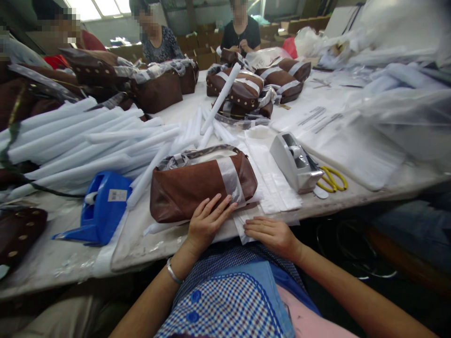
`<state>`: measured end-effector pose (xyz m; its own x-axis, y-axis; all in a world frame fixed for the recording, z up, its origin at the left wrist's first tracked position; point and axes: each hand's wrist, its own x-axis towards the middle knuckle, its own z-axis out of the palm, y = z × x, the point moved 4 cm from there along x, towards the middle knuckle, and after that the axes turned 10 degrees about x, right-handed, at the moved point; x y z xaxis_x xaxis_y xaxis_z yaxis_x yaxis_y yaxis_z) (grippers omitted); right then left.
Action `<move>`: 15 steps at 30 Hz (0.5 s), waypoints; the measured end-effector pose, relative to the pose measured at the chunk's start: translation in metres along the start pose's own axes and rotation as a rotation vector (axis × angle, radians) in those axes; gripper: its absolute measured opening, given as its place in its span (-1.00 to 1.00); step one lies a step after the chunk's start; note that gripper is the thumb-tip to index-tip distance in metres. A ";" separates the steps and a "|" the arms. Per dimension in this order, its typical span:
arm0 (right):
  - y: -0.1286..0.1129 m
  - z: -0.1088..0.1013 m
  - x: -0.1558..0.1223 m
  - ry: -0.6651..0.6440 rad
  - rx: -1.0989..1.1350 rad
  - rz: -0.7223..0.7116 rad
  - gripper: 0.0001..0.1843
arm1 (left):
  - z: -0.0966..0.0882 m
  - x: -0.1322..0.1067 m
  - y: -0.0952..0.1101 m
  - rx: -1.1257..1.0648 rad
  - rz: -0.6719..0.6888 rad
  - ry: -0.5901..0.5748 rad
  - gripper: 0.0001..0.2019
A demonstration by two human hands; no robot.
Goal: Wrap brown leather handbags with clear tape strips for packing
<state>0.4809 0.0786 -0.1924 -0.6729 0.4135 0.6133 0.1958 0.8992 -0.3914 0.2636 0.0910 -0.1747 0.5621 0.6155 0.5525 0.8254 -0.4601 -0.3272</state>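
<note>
A brown handbag (186, 188) lies on the table in front of me, with a white wrap band (230, 176) around its right part. Its strap (200, 152) rests along the top and is partly wrapped. My left hand (207, 220) lies flat on the bag's lower front edge, fingers outstretched, their tips at the band. At the table's front edge, my right hand (273, 234) rests with straight fingers on a thin white sheet (243, 225). It holds nothing that I can see. White plastic sheets (271, 183) lie flat just right of the bag.
A grey tape dispenser (296, 164) and yellow-handled scissors (333, 179) stand to the right. A blue tape dispenser (105, 206) is at left, before a pile of white rolls (88, 141). More brown bags (158, 91) sit farther back, where several people work.
</note>
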 end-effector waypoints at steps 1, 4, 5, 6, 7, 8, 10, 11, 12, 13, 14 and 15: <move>0.000 -0.002 0.001 -0.001 -0.001 -0.005 -0.73 | 0.000 0.000 0.000 0.000 0.000 -0.001 -0.52; 0.000 -0.008 0.007 -0.006 0.004 -0.029 -0.74 | 0.002 -0.001 0.001 -0.002 -0.001 -0.004 -0.50; 0.000 -0.010 0.010 -0.008 0.006 -0.040 -0.74 | 0.002 -0.002 0.001 -0.002 -0.003 -0.008 -0.50; 0.000 -0.014 0.015 -0.009 0.007 -0.051 -0.74 | 0.003 -0.002 0.001 -0.003 -0.002 -0.013 -0.50; 0.001 -0.017 0.020 -0.012 0.005 -0.062 -0.74 | 0.003 -0.002 0.001 -0.003 0.001 -0.017 -0.50; 0.001 -0.021 0.026 -0.016 0.000 -0.072 -0.73 | 0.003 -0.002 0.002 -0.001 0.005 -0.021 -0.51; 0.004 -0.029 0.038 -0.024 -0.019 -0.095 -0.71 | 0.003 -0.003 0.002 0.004 0.012 -0.020 -0.53; 0.006 -0.032 0.044 -0.029 -0.031 -0.103 -0.71 | 0.003 -0.003 0.002 0.005 0.016 -0.019 -0.54; 0.009 -0.035 0.050 -0.028 -0.045 -0.109 -0.71 | 0.003 -0.003 0.002 0.005 0.018 -0.020 -0.54; 0.012 -0.038 0.056 -0.027 -0.061 -0.113 -0.71 | 0.003 -0.003 0.002 0.003 0.020 -0.021 -0.55; 0.016 -0.040 0.062 -0.023 -0.079 -0.112 -0.72 | 0.003 -0.003 0.003 0.002 0.020 -0.020 -0.55; 0.020 -0.042 0.067 -0.013 -0.096 -0.107 -0.73 | 0.004 -0.003 0.003 0.001 0.019 -0.017 -0.56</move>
<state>0.4692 0.1307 -0.1303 -0.7024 0.3132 0.6392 0.1892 0.9479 -0.2564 0.2645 0.0902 -0.1802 0.5782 0.6178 0.5329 0.8148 -0.4706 -0.3385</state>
